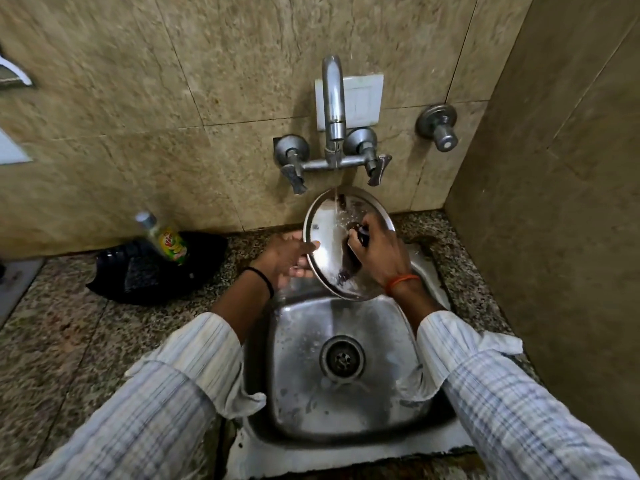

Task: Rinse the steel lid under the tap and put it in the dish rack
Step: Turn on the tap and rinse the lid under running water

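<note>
Over the far end of the steel sink, open basin beneath, the steel lid stands tilted on edge under the tap stream. Its knob side faces us and its long line runs far to near. The far rim sits just below the tap handles. The left hand pinches the left rim; the right hand curls round the black knob.

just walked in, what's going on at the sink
A person is rinsing a steel lid under the running tap, over the sink. The right grip holds the lid's black knob. The left grip holds the rim, thumb on the face and fingers behind. The lid is tilted, and the water lands on its upper part. No dish rack is in view, so that step is not yet done.
</note>
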